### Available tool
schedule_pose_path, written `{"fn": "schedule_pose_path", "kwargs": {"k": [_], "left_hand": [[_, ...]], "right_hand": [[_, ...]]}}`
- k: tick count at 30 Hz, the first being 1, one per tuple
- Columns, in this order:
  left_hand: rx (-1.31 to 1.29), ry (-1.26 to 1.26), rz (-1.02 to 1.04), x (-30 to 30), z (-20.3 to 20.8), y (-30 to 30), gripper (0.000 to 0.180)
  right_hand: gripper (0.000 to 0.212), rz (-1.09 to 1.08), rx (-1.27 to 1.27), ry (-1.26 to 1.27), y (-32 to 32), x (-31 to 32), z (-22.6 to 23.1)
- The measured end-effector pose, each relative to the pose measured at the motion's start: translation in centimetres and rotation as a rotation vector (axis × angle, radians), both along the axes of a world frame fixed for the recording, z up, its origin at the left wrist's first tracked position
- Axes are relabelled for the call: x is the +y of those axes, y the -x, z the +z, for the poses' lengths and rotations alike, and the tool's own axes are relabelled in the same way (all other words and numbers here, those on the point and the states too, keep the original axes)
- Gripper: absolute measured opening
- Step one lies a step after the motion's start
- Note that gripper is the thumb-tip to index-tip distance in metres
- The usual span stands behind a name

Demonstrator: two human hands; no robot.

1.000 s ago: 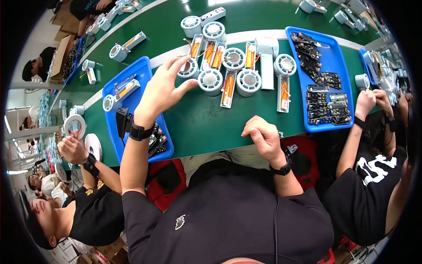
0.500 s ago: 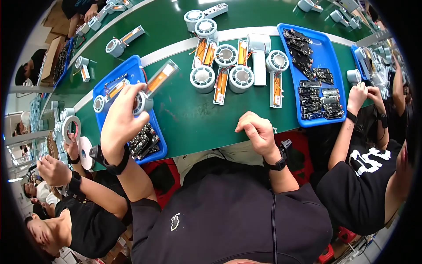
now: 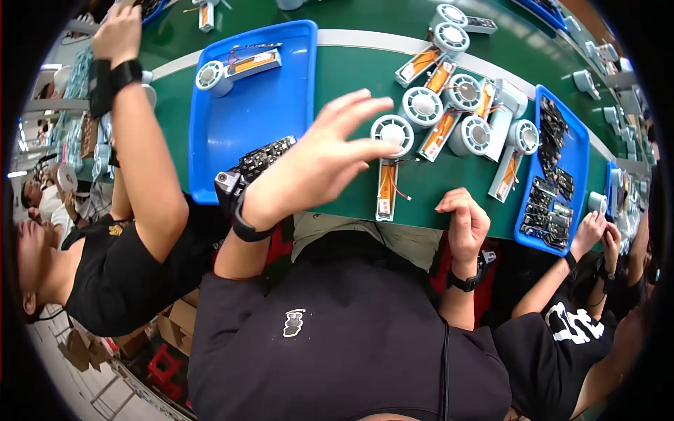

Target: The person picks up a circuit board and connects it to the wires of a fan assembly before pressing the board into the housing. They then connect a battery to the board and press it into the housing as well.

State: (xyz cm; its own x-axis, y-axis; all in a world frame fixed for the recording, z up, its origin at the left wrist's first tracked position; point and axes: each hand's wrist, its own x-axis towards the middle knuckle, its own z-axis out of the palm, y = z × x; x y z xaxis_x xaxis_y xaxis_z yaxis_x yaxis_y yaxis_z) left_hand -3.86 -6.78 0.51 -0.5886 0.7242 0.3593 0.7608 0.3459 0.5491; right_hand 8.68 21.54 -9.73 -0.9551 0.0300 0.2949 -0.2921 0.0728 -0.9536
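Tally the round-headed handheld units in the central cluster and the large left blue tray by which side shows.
Cluster units showing slotted faces: 7
Cluster unit with slotted face hidden: 1
Tray unit in the blue tray, slotted face showing: 1
Total: 9

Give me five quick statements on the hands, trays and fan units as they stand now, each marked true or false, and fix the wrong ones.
1. The left hand is open, its fingers spread. True.
2. The right hand holds a fan unit over the left tray. False: it is loosely curled near the table's front edge, with no unit showing in it.
3. The nearest fan unit has an orange pack showing in its handle. True.
4. The right tray is full of white fan units. False: it holds dark circuit boards.
5. Both trays are blue. True.
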Motion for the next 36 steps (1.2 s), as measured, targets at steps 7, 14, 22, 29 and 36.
{"fn": "schedule_pose_path", "kwargs": {"k": [7,14,22,29,36], "left_hand": [[-0.263,0.411,0.729,-11.9,-1.7,-2.6,0.029],[-0.34,0.123,0.777,-12.0,-4.0,-0.9,0.015],[-0.404,-0.412,0.554,-10.1,-3.5,-2.9,0.007],[-0.315,-0.529,0.096,-4.3,-3.4,-4.4,0.011],[-0.64,-0.746,0.103,-3.1,-2.9,-4.8,0.043]], "right_hand": [[0.035,0.032,-0.03,0.065,0.7,0.2,-0.2],[0.037,-0.038,0.021,-0.076,0.7,0.2,1.3],[0.017,-0.012,-0.098,-0.069,0.1,-0.5,1.2],[0.031,0.194,-0.186,-0.118,1.5,-4.2,5.8],[0.022,0.103,0.064,-0.432,3.4,-5.0,5.4]]}}
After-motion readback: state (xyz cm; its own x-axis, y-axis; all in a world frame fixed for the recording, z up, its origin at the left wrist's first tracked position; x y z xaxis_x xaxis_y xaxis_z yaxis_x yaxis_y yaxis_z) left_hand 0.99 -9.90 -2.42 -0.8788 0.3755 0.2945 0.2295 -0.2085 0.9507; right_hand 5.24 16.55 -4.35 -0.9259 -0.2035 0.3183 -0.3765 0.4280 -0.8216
